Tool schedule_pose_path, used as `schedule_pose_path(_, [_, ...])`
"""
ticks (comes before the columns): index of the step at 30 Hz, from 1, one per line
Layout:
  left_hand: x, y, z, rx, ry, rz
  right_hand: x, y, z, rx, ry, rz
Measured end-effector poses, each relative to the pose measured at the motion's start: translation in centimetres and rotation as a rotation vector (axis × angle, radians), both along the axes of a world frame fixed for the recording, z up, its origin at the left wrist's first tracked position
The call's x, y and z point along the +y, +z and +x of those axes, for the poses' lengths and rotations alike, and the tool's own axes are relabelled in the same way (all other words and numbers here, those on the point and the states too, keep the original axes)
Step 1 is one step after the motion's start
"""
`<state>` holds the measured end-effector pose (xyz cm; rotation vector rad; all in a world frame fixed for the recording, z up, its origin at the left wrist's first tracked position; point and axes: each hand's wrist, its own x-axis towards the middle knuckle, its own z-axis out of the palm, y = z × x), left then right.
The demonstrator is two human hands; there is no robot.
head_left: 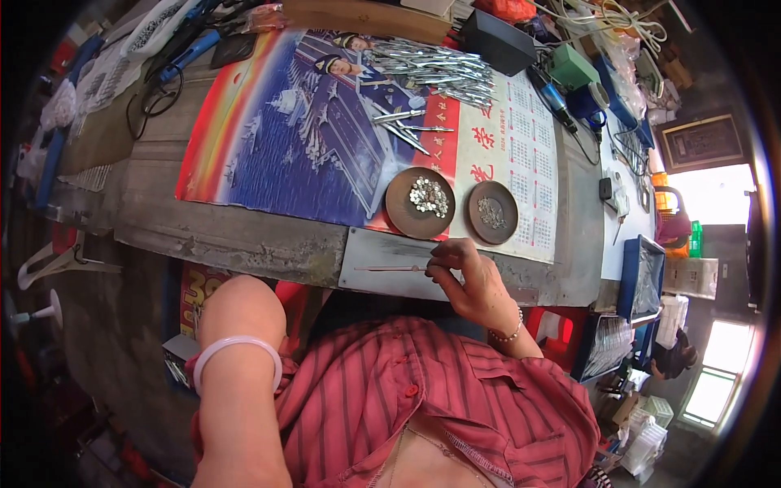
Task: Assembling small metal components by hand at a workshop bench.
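Observation:
My right hand (476, 285) is over a flat grey metal plate (366, 254) at the table's front edge, its thumb and fingers curled together at the right end of a thin metal rod (386, 269). What lies between the fingertips is too small to make out. Just beyond are two round brown dishes. The left dish (399, 213) carries small shiny round metal pieces (429, 197); the right dish (496, 233) contains finer metal bits (491, 213). My left hand (244, 305), below a pale bangle, is bent down in front of the table, its fingers hidden.
A poster (268, 175) covers much of the tabletop. Long silver metal pieces (435, 69) are heaped on its far part, several more (399, 126) lying loose nearer. A blue electric tool (553, 98) lies at right, a blue-handled one (191, 53) at far left. A blue crate (643, 281) stands right.

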<state>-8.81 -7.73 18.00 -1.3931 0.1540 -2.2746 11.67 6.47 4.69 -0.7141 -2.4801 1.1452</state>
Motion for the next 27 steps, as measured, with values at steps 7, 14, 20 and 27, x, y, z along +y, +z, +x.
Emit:
schedule_pose_path(7, [2.9,-9.8,0.7,-0.023,0.204,-1.089,1.0,0.1,0.2,0.01,-0.046,-0.036])
schedule_pose_path(14, [7.9,-16.2,4.7,0.357,-0.084,-1.813,3.1,-1.1,1.0,0.126,-0.057,-0.144])
schedule_pose_path(20, [8.8,-17.7,5.4,0.343,-0.07,-1.732,3.7,-2.6,0.9,0.27,-0.163,-0.569])
schedule_pose_path(27, [9.0,-18.4,6.4,0.198,-0.108,-1.862,4.7,-4.4,1.9,0.352,-0.222,-0.737])
